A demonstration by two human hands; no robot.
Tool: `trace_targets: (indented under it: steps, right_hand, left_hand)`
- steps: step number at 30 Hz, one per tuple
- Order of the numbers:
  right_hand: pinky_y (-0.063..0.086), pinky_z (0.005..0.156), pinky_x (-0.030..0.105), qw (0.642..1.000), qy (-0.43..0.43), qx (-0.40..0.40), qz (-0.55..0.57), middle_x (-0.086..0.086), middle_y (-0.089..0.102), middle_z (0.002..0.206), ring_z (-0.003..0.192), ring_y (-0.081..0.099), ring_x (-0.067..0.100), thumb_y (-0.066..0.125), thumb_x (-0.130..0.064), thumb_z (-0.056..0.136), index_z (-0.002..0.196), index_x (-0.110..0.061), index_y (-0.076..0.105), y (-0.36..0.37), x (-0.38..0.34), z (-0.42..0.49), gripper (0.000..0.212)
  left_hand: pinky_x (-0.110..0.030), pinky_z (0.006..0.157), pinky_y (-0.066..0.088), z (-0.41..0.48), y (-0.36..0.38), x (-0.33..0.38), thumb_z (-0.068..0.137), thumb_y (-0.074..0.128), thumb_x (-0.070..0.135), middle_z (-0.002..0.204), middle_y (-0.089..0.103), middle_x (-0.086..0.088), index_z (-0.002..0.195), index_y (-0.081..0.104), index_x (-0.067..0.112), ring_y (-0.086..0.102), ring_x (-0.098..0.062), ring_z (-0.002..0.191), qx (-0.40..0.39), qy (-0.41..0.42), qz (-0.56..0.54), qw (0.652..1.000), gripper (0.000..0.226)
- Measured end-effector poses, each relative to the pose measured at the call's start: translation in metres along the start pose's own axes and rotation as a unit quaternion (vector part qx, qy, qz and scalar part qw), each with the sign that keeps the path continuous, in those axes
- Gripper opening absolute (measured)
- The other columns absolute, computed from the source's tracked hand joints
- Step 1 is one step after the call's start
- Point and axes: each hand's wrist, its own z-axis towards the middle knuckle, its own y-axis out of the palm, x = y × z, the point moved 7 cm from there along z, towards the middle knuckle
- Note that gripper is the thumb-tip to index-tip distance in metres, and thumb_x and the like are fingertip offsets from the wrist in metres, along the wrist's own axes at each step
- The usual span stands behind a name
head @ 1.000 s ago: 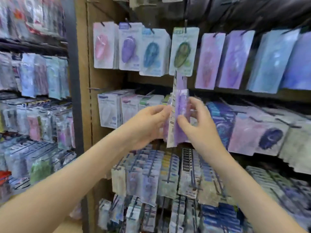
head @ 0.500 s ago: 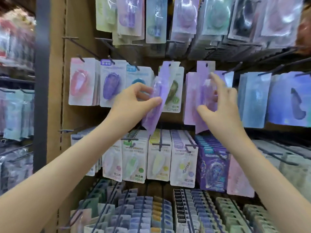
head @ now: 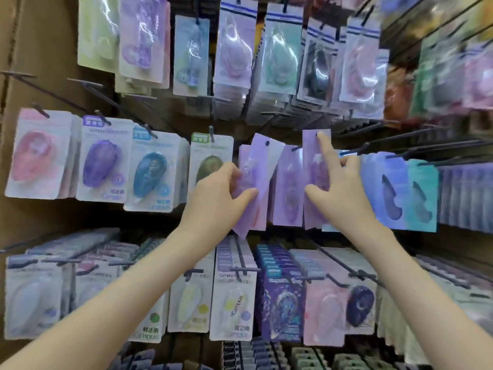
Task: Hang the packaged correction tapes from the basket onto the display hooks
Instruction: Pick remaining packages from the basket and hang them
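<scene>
Tilted lilac pack of correction tape, raised before the middle row of the display, top leaning right, punched hole uppermost and clear of any hook. Pinched at its lower half by the left hand: thumb across the front, fingers curled round the left edge and behind, forearm reaching up from the lower left.

Just to the right, second lilac pack, upright, gripped by the right hand (thumb spread wide on the lower face, index finger stretched straight up to the hang hole at the top, other fingers bent round the right edge). Right forearm rising from the lower right corner, wrist nearly straight.

Between the two, hanging lilac pack on a dark hook, tip poking forward just left of the second pack's top. Cannot tell whether that second pack's hole already sits on a hook.

Left of the hands, green-labelled pack, partly covered by the left knuckles; right of them, blue pack and teal pack. Above and below, further rows of packaged tapes on hooks, blurred toward the upper right.
</scene>
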Motion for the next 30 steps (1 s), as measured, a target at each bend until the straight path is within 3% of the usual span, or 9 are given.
trace_targets:
  steps: [4,7,9,11,15,17,22,26,30]
  right_hand:
    - [0.053,0.073,0.045,0.998,-0.030,-0.049,-0.006,-0.002,0.031,0.109,0.072,0.049,0.022,0.055,-0.019,0.083,0.143,-0.059,0.000,0.003,-0.002,0.000,0.091]
    - [0.052,0.074,0.044,0.997,-0.039,-0.069,-0.013,0.000,0.036,0.106,0.072,0.050,0.024,0.054,-0.020,0.084,0.141,-0.063,-0.004,0.005,-0.003,0.000,0.092]
    - [0.051,0.075,0.033,0.997,-0.033,-0.073,0.014,0.002,0.039,0.106,0.077,0.051,0.022,0.054,-0.020,0.086,0.142,-0.062,0.000,0.004,0.000,0.003,0.089]
    - [0.042,0.066,0.014,0.996,-0.029,-0.076,0.039,0.001,0.041,0.103,0.079,0.049,0.014,0.054,-0.019,0.086,0.144,-0.059,0.004,0.001,0.001,0.009,0.086]
    - [0.035,0.057,0.004,0.994,-0.036,-0.092,0.044,-0.003,0.042,0.094,0.073,0.045,0.009,0.054,-0.016,0.086,0.146,-0.056,0.009,-0.002,-0.001,0.015,0.085]
    - [0.036,0.059,0.009,0.994,-0.036,-0.098,0.035,-0.005,0.041,0.094,0.076,0.046,0.010,0.054,-0.016,0.086,0.145,-0.057,0.009,-0.004,-0.003,0.015,0.085]
    - [0.046,0.072,0.034,0.990,-0.059,-0.118,-0.039,-0.002,0.036,0.087,0.077,0.046,0.021,0.052,-0.021,0.087,0.144,-0.060,0.005,-0.010,-0.010,0.013,0.084]
    - [0.040,0.065,0.028,0.991,-0.047,-0.126,-0.022,-0.003,0.039,0.088,0.076,0.048,0.017,0.052,-0.021,0.087,0.144,-0.059,0.007,-0.012,-0.006,0.018,0.082]
    - [0.040,0.070,0.026,0.989,-0.044,-0.140,0.014,-0.001,0.045,0.114,0.074,0.047,0.006,0.057,-0.017,0.085,0.145,-0.057,0.011,-0.011,-0.002,0.014,0.085]
  left_hand:
    - [-0.008,0.059,0.033,0.002,0.001,0.001,0.088,0.064,0.040,0.091,0.053,0.014,0.103,0.050,0.027,0.051,0.000,0.076,0.008,-0.003,0.012,1.000,0.025]
    - [-0.009,0.059,0.034,0.003,0.001,-0.001,0.087,0.064,0.042,0.093,0.054,0.014,0.109,0.053,0.024,0.051,-0.003,0.080,0.013,-0.002,0.046,0.999,0.030]
    - [-0.010,0.057,0.033,0.001,0.001,-0.001,0.087,0.063,0.043,0.094,0.052,0.014,0.110,0.052,0.025,0.050,-0.003,0.080,0.016,-0.003,0.065,0.998,0.031]
    - [-0.012,0.057,0.032,-0.001,-0.001,0.000,0.088,0.063,0.043,0.095,0.054,0.013,0.110,0.052,0.024,0.050,-0.004,0.081,0.029,0.003,0.084,0.996,0.032]
    - [-0.022,0.069,0.039,-0.005,-0.009,0.001,0.088,0.061,0.043,0.103,0.060,0.006,0.113,0.054,0.022,0.055,-0.010,0.086,0.054,0.034,0.108,0.992,0.033]
    - [-0.024,0.069,0.039,-0.007,-0.012,0.001,0.088,0.061,0.042,0.103,0.060,0.006,0.113,0.054,0.021,0.054,-0.011,0.085,0.065,0.043,0.112,0.991,0.033]
    - [-0.023,0.064,0.036,-0.006,-0.017,0.003,0.088,0.062,0.039,0.100,0.059,0.006,0.111,0.056,0.018,0.051,-0.010,0.080,0.087,0.056,0.121,0.987,0.031]
    - [-0.027,0.070,0.048,-0.013,-0.014,-0.001,0.087,0.063,0.039,0.099,0.062,0.006,0.110,0.058,0.020,0.057,-0.010,0.082,0.077,0.042,0.051,0.995,0.030]
    - [-0.030,0.075,0.051,-0.015,-0.016,0.001,0.088,0.063,0.038,0.101,0.064,0.005,0.114,0.061,0.019,0.060,-0.011,0.083,0.083,0.035,0.012,0.996,0.032]
